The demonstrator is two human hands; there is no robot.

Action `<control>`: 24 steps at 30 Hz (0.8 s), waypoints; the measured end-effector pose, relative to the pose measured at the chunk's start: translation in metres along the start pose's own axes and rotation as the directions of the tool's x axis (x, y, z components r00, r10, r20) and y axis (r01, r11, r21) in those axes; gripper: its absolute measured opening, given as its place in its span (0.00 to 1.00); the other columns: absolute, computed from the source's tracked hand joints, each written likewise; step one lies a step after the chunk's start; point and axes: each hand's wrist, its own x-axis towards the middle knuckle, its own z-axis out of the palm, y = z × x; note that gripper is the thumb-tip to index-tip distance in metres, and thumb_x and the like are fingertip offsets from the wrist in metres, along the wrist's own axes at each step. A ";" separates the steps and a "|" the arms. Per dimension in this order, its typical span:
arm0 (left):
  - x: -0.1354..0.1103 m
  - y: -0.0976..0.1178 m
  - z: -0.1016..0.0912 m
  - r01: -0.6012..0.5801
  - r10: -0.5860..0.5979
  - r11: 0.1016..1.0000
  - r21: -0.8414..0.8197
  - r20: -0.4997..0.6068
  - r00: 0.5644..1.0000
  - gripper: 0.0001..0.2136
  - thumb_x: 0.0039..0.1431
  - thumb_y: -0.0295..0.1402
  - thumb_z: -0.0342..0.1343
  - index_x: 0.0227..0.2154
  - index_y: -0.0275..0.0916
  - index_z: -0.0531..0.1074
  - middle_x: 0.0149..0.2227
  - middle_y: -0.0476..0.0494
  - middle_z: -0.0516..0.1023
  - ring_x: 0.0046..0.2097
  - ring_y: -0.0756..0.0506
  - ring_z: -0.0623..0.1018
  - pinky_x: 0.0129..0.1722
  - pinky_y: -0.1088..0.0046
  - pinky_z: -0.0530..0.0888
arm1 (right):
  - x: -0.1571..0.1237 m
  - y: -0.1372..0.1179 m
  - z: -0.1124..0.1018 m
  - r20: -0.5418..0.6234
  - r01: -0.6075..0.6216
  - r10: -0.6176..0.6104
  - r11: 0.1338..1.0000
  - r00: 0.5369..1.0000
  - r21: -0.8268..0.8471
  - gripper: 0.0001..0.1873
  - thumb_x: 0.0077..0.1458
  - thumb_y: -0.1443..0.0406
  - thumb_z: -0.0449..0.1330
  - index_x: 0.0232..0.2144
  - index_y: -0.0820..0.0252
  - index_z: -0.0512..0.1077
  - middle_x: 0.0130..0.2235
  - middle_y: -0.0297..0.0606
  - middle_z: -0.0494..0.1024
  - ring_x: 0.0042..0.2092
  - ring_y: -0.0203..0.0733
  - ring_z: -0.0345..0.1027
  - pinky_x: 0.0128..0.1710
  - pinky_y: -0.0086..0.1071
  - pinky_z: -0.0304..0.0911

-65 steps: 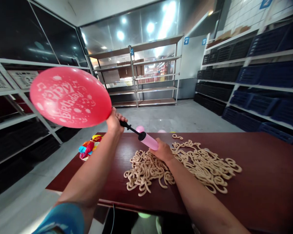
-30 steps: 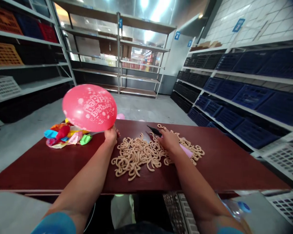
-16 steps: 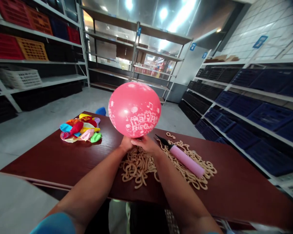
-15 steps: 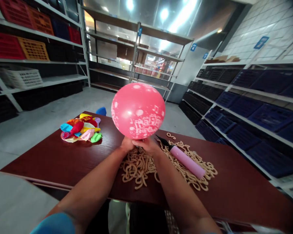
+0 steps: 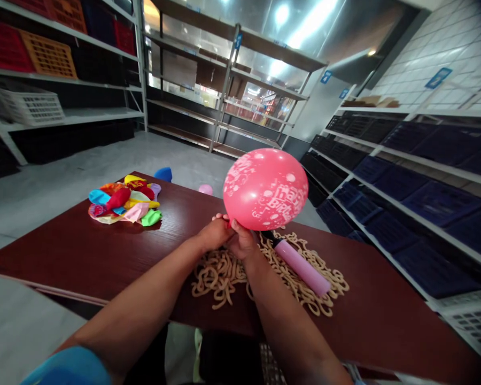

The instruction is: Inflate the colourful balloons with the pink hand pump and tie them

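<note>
A blown-up red balloon (image 5: 265, 188) with white birthday print leans to the right above the table. Its neck is pinched between my left hand (image 5: 216, 233) and my right hand (image 5: 241, 240), which touch each other under its lower left side. Both hands are closed on it, though some fingertips are hidden. Beneath and behind my wrists lies a heap of tan, rope-like curls (image 5: 218, 275). A pink balloon pump (image 5: 302, 267) with a black nozzle end rests on those curls, right of my right hand.
Several limp coloured balloons (image 5: 124, 200) lie piled on the left of the dark red-brown table (image 5: 144, 251). Past the far edge are a blue balloon (image 5: 163, 174) and a pink balloon (image 5: 206, 190). Shelves with crates (image 5: 436, 198) line the right; more crates (image 5: 48, 53) stand left.
The red balloon has tilted and swung to the right, so its neck and my fingers now show. My view has shifted slightly, and the pink balloon behind the table has come into sight.
</note>
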 end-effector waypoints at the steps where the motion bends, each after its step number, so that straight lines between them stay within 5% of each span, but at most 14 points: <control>1: 0.000 0.001 0.000 0.018 -0.031 0.993 0.114 0.116 0.993 0.13 0.47 0.23 0.56 0.12 0.40 0.64 0.12 0.51 0.62 0.15 0.51 0.62 0.17 0.76 0.58 | 0.001 0.001 0.000 -0.018 0.016 -0.015 0.999 1.000 0.042 0.23 0.47 0.45 0.53 0.37 0.53 0.69 0.40 0.38 0.74 0.52 0.47 0.61 0.51 0.44 0.57; 5: -0.002 0.008 0.000 -0.108 -0.017 0.939 0.327 0.358 0.934 0.13 0.43 0.24 0.60 0.12 0.39 0.64 0.13 0.51 0.64 0.16 0.52 0.62 0.17 0.77 0.56 | 0.002 0.000 -0.001 -0.074 0.035 -0.030 0.997 0.997 0.071 0.24 0.46 0.42 0.52 0.34 0.54 0.68 0.43 0.39 0.73 0.53 0.47 0.60 0.52 0.44 0.56; 12: -0.011 0.020 0.003 -0.100 -0.035 0.937 0.336 0.373 0.927 0.10 0.45 0.28 0.60 0.15 0.40 0.65 0.14 0.51 0.65 0.17 0.50 0.66 0.19 0.75 0.60 | 0.000 -0.010 -0.002 -0.085 0.052 -0.035 0.979 0.996 0.197 0.23 0.47 0.42 0.52 0.32 0.53 0.66 0.46 0.37 0.71 0.54 0.46 0.58 0.51 0.43 0.59; 19: -0.005 0.015 0.003 -0.133 -0.133 0.900 0.416 0.550 0.824 0.15 0.55 0.38 0.52 0.17 0.35 0.65 0.17 0.49 0.65 0.20 0.53 0.64 0.22 0.77 0.61 | 0.004 -0.012 0.002 -0.120 0.030 0.014 0.934 0.993 0.356 0.19 0.44 0.47 0.58 0.28 0.54 0.66 0.40 0.33 0.73 0.42 0.40 0.67 0.39 0.36 0.67; 21: -0.001 0.013 0.001 -0.050 -0.165 0.926 0.374 0.521 0.838 0.14 0.55 0.36 0.52 0.18 0.34 0.65 0.17 0.49 0.65 0.19 0.54 0.64 0.20 0.78 0.60 | 0.004 -0.011 0.005 -0.091 0.012 0.018 0.950 0.996 0.311 0.18 0.46 0.48 0.58 0.28 0.55 0.67 0.35 0.33 0.74 0.37 0.39 0.68 0.36 0.35 0.68; 24: 0.006 0.016 -0.001 0.160 -0.189 0.981 0.109 0.352 0.917 0.12 0.54 0.31 0.52 0.17 0.34 0.63 0.14 0.52 0.61 0.16 0.55 0.60 0.17 0.79 0.56 | 0.002 -0.009 0.006 -0.068 0.070 -0.066 0.996 0.996 0.053 0.16 0.46 0.51 0.60 0.29 0.57 0.70 0.29 0.32 0.73 0.34 0.38 0.68 0.37 0.34 0.66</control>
